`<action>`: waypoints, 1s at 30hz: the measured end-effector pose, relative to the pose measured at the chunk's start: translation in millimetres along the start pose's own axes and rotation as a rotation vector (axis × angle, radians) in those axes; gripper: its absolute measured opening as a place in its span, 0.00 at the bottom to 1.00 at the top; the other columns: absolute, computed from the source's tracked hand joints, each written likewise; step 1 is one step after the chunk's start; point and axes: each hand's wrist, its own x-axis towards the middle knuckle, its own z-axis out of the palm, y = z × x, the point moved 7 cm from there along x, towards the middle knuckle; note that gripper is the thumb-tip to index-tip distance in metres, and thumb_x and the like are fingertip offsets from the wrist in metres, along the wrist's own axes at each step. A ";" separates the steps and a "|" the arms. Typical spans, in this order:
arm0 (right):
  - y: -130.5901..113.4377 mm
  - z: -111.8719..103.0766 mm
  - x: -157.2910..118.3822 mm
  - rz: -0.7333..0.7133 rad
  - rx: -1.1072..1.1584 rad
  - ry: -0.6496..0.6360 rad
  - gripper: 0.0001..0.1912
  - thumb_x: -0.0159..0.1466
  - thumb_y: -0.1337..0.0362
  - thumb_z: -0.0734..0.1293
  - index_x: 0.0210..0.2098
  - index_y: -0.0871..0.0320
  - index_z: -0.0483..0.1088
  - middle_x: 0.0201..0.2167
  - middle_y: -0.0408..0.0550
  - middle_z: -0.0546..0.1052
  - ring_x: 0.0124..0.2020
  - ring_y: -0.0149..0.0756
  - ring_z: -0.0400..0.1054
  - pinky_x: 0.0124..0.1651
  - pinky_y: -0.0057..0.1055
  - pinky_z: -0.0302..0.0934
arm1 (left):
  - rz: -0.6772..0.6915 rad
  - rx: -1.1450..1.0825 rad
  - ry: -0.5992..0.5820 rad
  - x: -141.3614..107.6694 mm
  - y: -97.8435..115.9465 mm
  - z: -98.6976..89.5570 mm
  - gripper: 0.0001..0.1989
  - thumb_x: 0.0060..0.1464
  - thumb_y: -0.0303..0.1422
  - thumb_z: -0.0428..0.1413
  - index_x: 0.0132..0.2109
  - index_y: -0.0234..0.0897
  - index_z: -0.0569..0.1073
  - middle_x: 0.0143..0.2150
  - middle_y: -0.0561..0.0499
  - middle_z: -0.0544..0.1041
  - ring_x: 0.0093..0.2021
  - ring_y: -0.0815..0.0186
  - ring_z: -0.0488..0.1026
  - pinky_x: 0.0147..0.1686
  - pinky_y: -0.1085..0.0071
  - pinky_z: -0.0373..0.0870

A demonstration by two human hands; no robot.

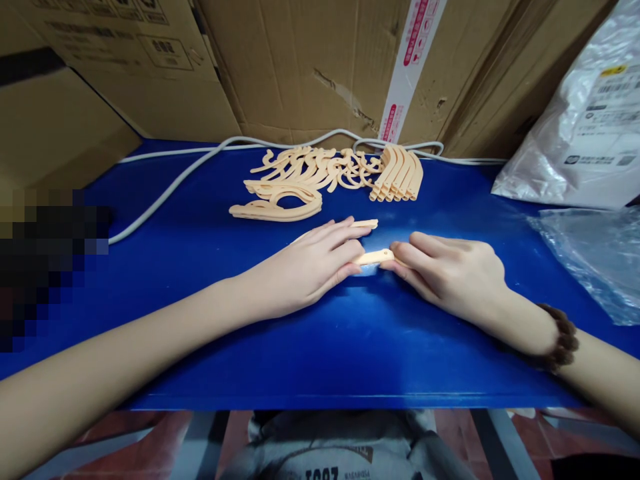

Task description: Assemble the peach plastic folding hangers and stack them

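Low over the blue table, my left hand (320, 263) is closed on a beige plastic piece (376, 257) that has a small hole near its right end. Another beige end (367, 225) sticks out past the upper fingers of the same hand. My right hand (445, 270) pinches at the right end of the holed piece with thumb and fingers; what lies inside that pinch is mostly hidden. Behind the hands are stacked beige loop-shaped pieces (280, 212), a loose heap of curved and hooked pieces (310, 167), and a neat row of curved arms (400, 175).
A white cable (173, 190) runs across the blue table (310, 360) at the left and back. Cardboard boxes (300, 67) stand behind. On the right are a white plastic package (575, 147) and clear plastic film (590, 253). Something pixelated covers the left edge.
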 end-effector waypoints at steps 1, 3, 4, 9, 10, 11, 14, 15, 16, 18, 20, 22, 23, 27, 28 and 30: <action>-0.8 -0.7 -0.3 -0.010 -0.004 0.005 0.25 0.73 0.52 0.51 0.36 0.55 0.74 0.25 0.45 0.72 0.25 0.31 0.64 0.27 0.32 0.44 | 0.005 -0.003 -0.003 -0.1 0.1 -0.2 0.15 0.71 0.35 0.40 0.52 0.35 0.68 0.71 0.44 0.57 0.72 0.58 0.49 0.71 0.55 0.48; -0.2 0.0 -0.5 -0.003 0.016 -0.008 0.25 0.73 0.52 0.51 0.36 0.55 0.74 0.25 0.46 0.72 0.26 0.31 0.65 0.28 0.31 0.45 | 0.013 -0.003 -0.009 -0.3 0.4 -0.2 0.15 0.71 0.35 0.40 0.52 0.35 0.68 0.71 0.44 0.57 0.72 0.58 0.49 0.71 0.56 0.48; 0.9 1.2 -0.2 0.013 0.041 -0.027 0.26 0.73 0.51 0.50 0.36 0.55 0.74 0.26 0.46 0.72 0.26 0.31 0.65 0.28 0.31 0.45 | 0.014 0.001 -0.009 -0.3 0.3 -0.1 0.15 0.71 0.35 0.40 0.52 0.35 0.68 0.71 0.44 0.57 0.72 0.58 0.49 0.71 0.56 0.48; 8.0 11.5 2.9 0.131 0.396 -0.165 0.26 0.73 0.48 0.49 0.35 0.56 0.69 0.28 0.45 0.74 0.25 0.31 0.65 0.27 0.31 0.44 | 0.006 0.031 0.017 0.2 -0.2 -0.2 0.15 0.71 0.35 0.40 0.52 0.34 0.67 0.70 0.42 0.58 0.72 0.56 0.50 0.70 0.54 0.50; 9.0 13.6 3.5 0.157 0.488 -0.192 0.25 0.72 0.48 0.49 0.33 0.56 0.68 0.27 0.44 0.73 0.24 0.30 0.64 0.27 0.30 0.45 | 0.005 0.031 0.021 0.4 -0.1 -0.2 0.15 0.71 0.35 0.40 0.53 0.33 0.67 0.70 0.41 0.58 0.72 0.56 0.51 0.70 0.54 0.51; 9.6 15.3 4.0 0.178 0.570 -0.215 0.25 0.72 0.47 0.50 0.32 0.56 0.66 0.25 0.43 0.72 0.23 0.30 0.62 0.28 0.30 0.45 | 0.003 0.031 0.023 0.5 -0.1 -0.1 0.15 0.71 0.35 0.40 0.53 0.33 0.67 0.70 0.41 0.59 0.72 0.56 0.51 0.70 0.53 0.51; 10.2 18.4 5.1 0.218 0.733 -0.262 0.25 0.71 0.46 0.52 0.29 0.56 0.63 0.21 0.40 0.67 0.22 0.29 0.59 0.28 0.29 0.46 | 0.002 0.034 0.032 0.5 0.4 -0.5 0.15 0.71 0.35 0.41 0.53 0.33 0.67 0.70 0.41 0.58 0.72 0.55 0.50 0.69 0.53 0.51; 10.1 19.1 5.3 0.223 0.766 -0.274 0.25 0.71 0.46 0.52 0.29 0.56 0.63 0.20 0.39 0.66 0.22 0.29 0.59 0.28 0.29 0.46 | 0.002 0.037 0.035 0.4 0.6 -0.6 0.15 0.71 0.35 0.41 0.53 0.33 0.67 0.70 0.41 0.58 0.72 0.55 0.51 0.69 0.53 0.52; 10.0 19.8 5.2 0.230 0.791 -0.284 0.25 0.71 0.45 0.52 0.28 0.56 0.63 0.20 0.39 0.66 0.22 0.29 0.58 0.28 0.29 0.46 | 0.004 0.039 0.037 0.4 0.7 -0.5 0.15 0.71 0.35 0.41 0.53 0.33 0.67 0.70 0.41 0.58 0.72 0.55 0.51 0.69 0.53 0.52; 10.0 20.9 4.7 0.245 0.812 -0.296 0.25 0.71 0.45 0.52 0.28 0.56 0.62 0.20 0.39 0.65 0.22 0.29 0.58 0.28 0.29 0.45 | 0.009 0.041 0.042 0.2 1.1 -0.6 0.15 0.71 0.35 0.41 0.52 0.33 0.68 0.71 0.41 0.57 0.72 0.55 0.50 0.69 0.53 0.52; 10.0 21.1 3.9 0.262 0.808 -0.295 0.25 0.71 0.44 0.53 0.27 0.56 0.61 0.19 0.38 0.64 0.21 0.28 0.57 0.28 0.30 0.44 | 0.013 0.043 0.045 0.1 1.4 -0.5 0.14 0.71 0.35 0.41 0.52 0.33 0.68 0.71 0.41 0.56 0.72 0.55 0.51 0.69 0.53 0.52; 9.7 20.7 2.9 0.276 0.800 -0.289 0.25 0.71 0.45 0.53 0.27 0.56 0.60 0.19 0.38 0.63 0.21 0.28 0.56 0.28 0.30 0.44 | 0.014 0.045 0.048 0.0 1.7 -0.7 0.14 0.71 0.35 0.41 0.52 0.33 0.67 0.71 0.42 0.56 0.72 0.55 0.51 0.69 0.53 0.51; 9.5 20.3 2.4 0.283 0.799 -0.286 0.24 0.71 0.45 0.53 0.27 0.56 0.60 0.19 0.37 0.63 0.21 0.28 0.56 0.28 0.30 0.44 | 0.014 0.046 0.048 0.0 1.9 -0.7 0.14 0.71 0.35 0.41 0.52 0.33 0.67 0.71 0.42 0.56 0.72 0.55 0.51 0.70 0.53 0.51; 9.2 19.8 0.6 0.308 0.803 -0.292 0.24 0.71 0.46 0.54 0.27 0.56 0.61 0.20 0.38 0.64 0.21 0.28 0.56 0.28 0.30 0.45 | 0.012 0.054 0.043 -0.2 2.4 -0.1 0.14 0.71 0.35 0.40 0.52 0.33 0.67 0.71 0.41 0.56 0.72 0.55 0.50 0.70 0.53 0.50; 9.2 19.9 0.4 0.313 0.803 -0.296 0.24 0.71 0.46 0.54 0.27 0.56 0.61 0.20 0.38 0.65 0.22 0.28 0.57 0.28 0.30 0.45 | 0.010 0.056 0.044 -0.3 2.4 0.2 0.14 0.71 0.34 0.40 0.52 0.33 0.67 0.71 0.41 0.55 0.72 0.54 0.50 0.70 0.53 0.50; 9.5 20.1 0.4 0.322 0.799 -0.298 0.24 0.71 0.45 0.53 0.27 0.55 0.61 0.20 0.38 0.66 0.22 0.29 0.57 0.28 0.30 0.45 | 0.005 0.056 0.048 -0.3 2.5 0.8 0.14 0.71 0.34 0.40 0.52 0.33 0.67 0.71 0.40 0.55 0.72 0.54 0.50 0.70 0.52 0.51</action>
